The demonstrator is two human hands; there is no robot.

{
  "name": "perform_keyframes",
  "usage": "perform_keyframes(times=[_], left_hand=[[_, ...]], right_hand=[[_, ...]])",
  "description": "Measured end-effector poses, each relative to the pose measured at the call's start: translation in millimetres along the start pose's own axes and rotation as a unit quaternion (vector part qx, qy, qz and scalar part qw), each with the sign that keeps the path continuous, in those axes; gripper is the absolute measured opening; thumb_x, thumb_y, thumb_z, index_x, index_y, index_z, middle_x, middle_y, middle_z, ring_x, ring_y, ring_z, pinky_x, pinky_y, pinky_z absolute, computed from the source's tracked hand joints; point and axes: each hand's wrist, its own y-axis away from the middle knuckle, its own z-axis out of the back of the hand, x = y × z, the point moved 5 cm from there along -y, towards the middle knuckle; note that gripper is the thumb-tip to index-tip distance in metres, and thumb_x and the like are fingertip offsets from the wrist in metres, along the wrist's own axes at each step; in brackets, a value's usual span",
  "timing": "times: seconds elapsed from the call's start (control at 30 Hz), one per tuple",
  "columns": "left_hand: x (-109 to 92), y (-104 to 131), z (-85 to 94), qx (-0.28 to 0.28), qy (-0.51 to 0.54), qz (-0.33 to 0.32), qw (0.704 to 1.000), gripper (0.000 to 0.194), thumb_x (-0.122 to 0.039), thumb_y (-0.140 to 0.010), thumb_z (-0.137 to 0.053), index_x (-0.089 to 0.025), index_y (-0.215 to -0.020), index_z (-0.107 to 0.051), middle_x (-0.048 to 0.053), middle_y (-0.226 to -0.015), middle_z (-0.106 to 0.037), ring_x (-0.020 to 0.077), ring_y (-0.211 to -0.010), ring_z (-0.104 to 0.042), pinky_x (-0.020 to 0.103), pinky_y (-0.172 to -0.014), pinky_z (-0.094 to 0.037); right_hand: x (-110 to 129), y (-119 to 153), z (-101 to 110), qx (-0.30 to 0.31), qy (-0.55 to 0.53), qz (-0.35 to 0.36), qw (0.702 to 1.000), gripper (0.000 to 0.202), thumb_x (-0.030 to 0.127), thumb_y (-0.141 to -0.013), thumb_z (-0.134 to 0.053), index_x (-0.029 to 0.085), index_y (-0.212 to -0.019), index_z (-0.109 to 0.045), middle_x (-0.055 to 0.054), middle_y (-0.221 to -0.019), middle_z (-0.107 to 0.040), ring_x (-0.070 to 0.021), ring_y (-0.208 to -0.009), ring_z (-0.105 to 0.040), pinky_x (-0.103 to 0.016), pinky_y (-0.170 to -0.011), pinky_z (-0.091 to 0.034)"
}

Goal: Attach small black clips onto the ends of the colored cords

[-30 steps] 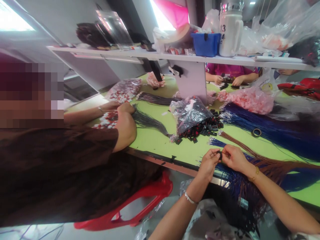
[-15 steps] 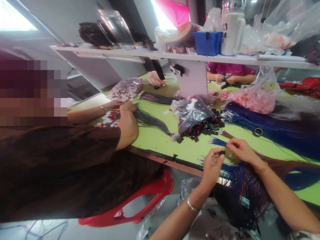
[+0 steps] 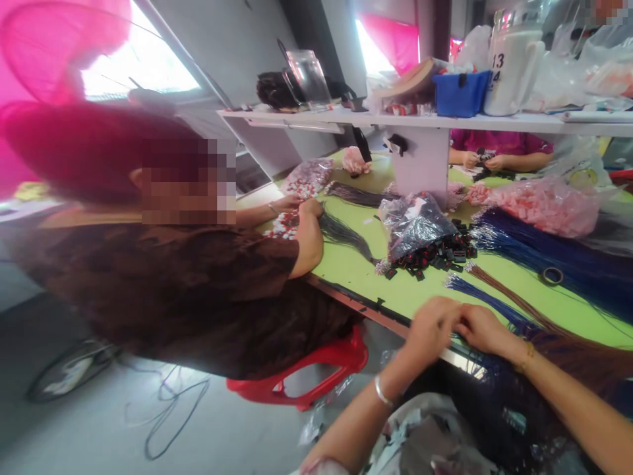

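My left hand is closed and slightly smeared by motion above the table's front edge. Half a second ago a small black connector housing showed between its fingers; now the fingers hide it. Touching it at the fingertips is my right hand, its fingers pinched together, with whatever they hold out of sight. Just beyond my hands lie a bundle of blue wires and a bundle of brown wires, with metal terminals at their ends. A pile of black connector housings spills from a clear plastic bag further back.
At left a co-worker in a dark top sits on a red stool, hands near grey wires and red-white parts. A tape roll lies on long blue wires. Overhead, a shelf carries a blue bin and a white mug.
The view has swung left, showing more of the co-worker. My hands have come together, and the black connector housing is now hidden.
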Motion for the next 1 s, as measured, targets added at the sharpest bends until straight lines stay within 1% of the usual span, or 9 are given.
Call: perform_keyframes(times=[0.07, 0.13, 0.2, 0.27, 0.57, 0.67, 0.77, 0.83, 1.0], left_hand=[[54.5, -10.8, 35.5, -0.083, -0.117, 0.106, 0.984, 0.026, -0.021, -0.089, -0.042, -0.015, -0.101, -0.064, 0.012, -0.098, -0.065, 0.0214, -0.092, -0.058, 0.035, -0.084, -0.045], [101.9, -17.2, 57.5, -0.093, -0.241, 0.191, 0.947, 0.027, -0.020, -0.087, -0.042, -0.013, -0.101, -0.064, 0.015, -0.098, -0.062, 0.0249, -0.092, -0.056, 0.038, -0.082, -0.043], [133.7, -20.1, 64.9, -0.065, -0.309, 0.227, 0.921, 0.025, -0.018, -0.086, -0.042, -0.013, -0.094, -0.065, 0.015, -0.095, -0.060, 0.0257, -0.088, -0.055, 0.037, -0.078, -0.043], [147.5, -19.3, 64.3, -0.052, -0.334, 0.228, 0.913, 0.025, -0.018, -0.086, -0.040, -0.014, -0.089, -0.065, 0.014, -0.095, -0.058, 0.0247, -0.086, -0.055, 0.035, -0.075, -0.043], [130.9, -3.6, 59.5, -0.058, -0.295, 0.233, 0.925, 0.011, -0.019, -0.080, -0.052, -0.019, -0.090, -0.056, 0.007, -0.086, -0.057, 0.0242, -0.085, -0.054, 0.034, -0.071, -0.041], [122.7, -3.3, 59.7, -0.099, -0.187, 0.221, 0.952, 0.022, -0.017, -0.078, -0.054, -0.019, -0.099, -0.057, 0.007, -0.093, -0.057, 0.0217, -0.087, -0.054, 0.034, -0.076, -0.042], [112.2, -3.3, 52.7, -0.139, 0.023, 0.222, 0.965, 0.027, -0.019, -0.075, -0.059, -0.020, -0.102, -0.059, 0.005, -0.092, -0.058, 0.0178, -0.082, -0.055, 0.032, -0.076, -0.044], [106.1, -2.5, 42.1, -0.140, 0.204, 0.262, 0.933, 0.029, -0.023, -0.073, -0.063, -0.020, -0.102, -0.059, 0.002, -0.084, -0.059, 0.0145, -0.074, -0.056, 0.029, -0.071, -0.045], [88.7, -0.8, 18.1, -0.130, 0.500, 0.341, 0.786, 0.035, -0.026, -0.067, -0.072, -0.017, -0.098, -0.058, 0.004, -0.088, -0.062, 0.0132, -0.081, -0.061, 0.024, -0.073, -0.047]], right_hand=[[0.6, -1.3, -0.4, -0.017, 0.019, 0.026, 0.999, 0.010, 0.016, -0.081, -0.049, 0.017, -0.080, -0.059, -0.004, -0.080, -0.063, -0.0149, -0.073, -0.052, -0.025, -0.064, -0.028], [1.9, -2.0, -0.5, -0.027, 0.042, 0.044, 0.998, 0.012, 0.016, -0.083, -0.047, 0.017, -0.079, -0.059, -0.005, -0.081, -0.064, -0.0152, -0.073, -0.053, -0.026, -0.064, -0.027], [3.0, -1.8, -0.6, -0.030, 0.062, 0.047, 0.997, 0.012, 0.017, -0.084, -0.047, 0.017, -0.080, -0.059, -0.006, -0.082, -0.065, -0.0157, -0.073, -0.054, -0.026, -0.064, -0.027], [4.1, -0.7, 0.4, -0.031, 0.076, 0.044, 0.996, 0.014, 0.016, -0.086, -0.045, 0.016, -0.081, -0.058, -0.007, -0.082, -0.065, -0.0157, -0.072, -0.055, -0.027, -0.063, -0.027], [3.8, 1.6, 6.3, -0.031, 0.071, 0.041, 0.996, 0.009, 0.022, -0.085, -0.050, 0.018, -0.080, -0.056, -0.005, -0.083, -0.065, -0.0150, -0.071, -0.055, -0.026, -0.062, -0.026], [1.2, 1.3, 8.0, -0.040, 0.049, 0.042, 0.997, 0.014, 0.018, -0.087, -0.044, 0.018, -0.077, -0.054, -0.003, -0.075, -0.062, -0.0135, -0.067, -0.051, -0.025, -0.061, -0.026], [-3.1, 3.1, 14.1, -0.067, 0.025, 0.040, 0.997, 0.015, 0.018, -0.087, -0.042, 0.019, -0.077, -0.052, -0.002, -0.071, -0.059, -0.0125, -0.063, -0.047, -0.025, -0.059, -0.026], [-6.1, 3.9, 18.6, -0.079, -0.002, 0.041, 0.996, 0.014, 0.019, -0.086, -0.042, 0.019, -0.076, -0.051, -0.001, -0.070, -0.058, -0.0118, -0.061, -0.046, -0.024, -0.059, -0.026], [-6.1, -1.8, 24.4, -0.092, -0.147, 0.052, 0.983, 0.012, 0.022, -0.084, -0.045, 0.018, -0.074, -0.049, 0.002, -0.066, -0.054, -0.0106, -0.059, -0.045, -0.022, -0.056, -0.031]])
